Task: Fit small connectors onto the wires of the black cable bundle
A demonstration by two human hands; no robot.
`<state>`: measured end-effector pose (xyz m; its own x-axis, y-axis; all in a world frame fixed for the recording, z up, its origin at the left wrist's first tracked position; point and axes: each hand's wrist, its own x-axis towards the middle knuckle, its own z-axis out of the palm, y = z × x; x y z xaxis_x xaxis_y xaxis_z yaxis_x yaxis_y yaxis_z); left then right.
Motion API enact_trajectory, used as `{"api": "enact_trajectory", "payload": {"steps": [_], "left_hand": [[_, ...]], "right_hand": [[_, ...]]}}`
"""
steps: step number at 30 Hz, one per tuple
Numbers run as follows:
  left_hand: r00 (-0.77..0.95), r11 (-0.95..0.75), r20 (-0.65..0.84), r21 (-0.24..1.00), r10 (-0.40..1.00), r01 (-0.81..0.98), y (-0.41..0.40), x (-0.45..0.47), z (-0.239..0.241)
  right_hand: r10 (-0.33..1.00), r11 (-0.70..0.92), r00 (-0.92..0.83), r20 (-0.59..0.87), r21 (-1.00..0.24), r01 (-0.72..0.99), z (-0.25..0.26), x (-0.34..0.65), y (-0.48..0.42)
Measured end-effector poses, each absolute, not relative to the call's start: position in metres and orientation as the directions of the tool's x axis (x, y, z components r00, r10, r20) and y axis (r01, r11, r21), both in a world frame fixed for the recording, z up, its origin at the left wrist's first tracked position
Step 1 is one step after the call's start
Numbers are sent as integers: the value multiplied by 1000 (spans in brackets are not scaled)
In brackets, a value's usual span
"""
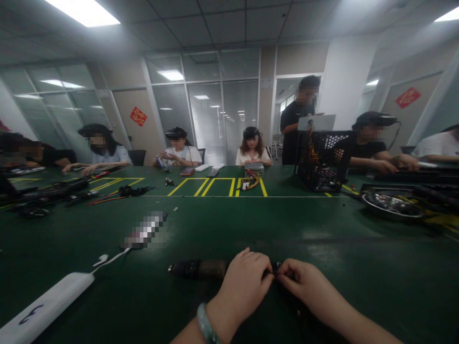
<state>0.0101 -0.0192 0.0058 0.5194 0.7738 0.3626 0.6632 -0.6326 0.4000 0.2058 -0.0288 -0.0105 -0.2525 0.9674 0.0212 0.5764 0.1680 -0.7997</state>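
Note:
A dark electric screwdriver (201, 268) lies sideways on the green table, its narrow metal tip pointing left. My left hand (245, 277), with a green bangle on the wrist, is closed over the tool's right part and hides much of it. At the tool's right end, my right hand (301, 277) pinches with thumb and forefinger close to the left fingertips. Something small and dark shows between the two hands, but its kind is too hidden to tell.
To the left lie a white power bank (46, 306) and a blurred-out phone (145, 230), joined by a cable. Across the green table (222, 224) stand a black computer case (322, 160), a power supply (254, 168) and a metal bowl (392, 205). Several people work around it.

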Motion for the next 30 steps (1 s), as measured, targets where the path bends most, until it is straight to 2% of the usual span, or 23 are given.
{"api": "enact_trajectory", "payload": {"steps": [13,30], "left_hand": [[534,-629,334,364,777,687,-18,11,5],[511,-625,364,382,779,681,-19,10,6]], "right_hand": [[969,172,-246,31,-799,576,-10,206,-29],[968,169,-249,23,-794,584,-9,207,-29]]}}
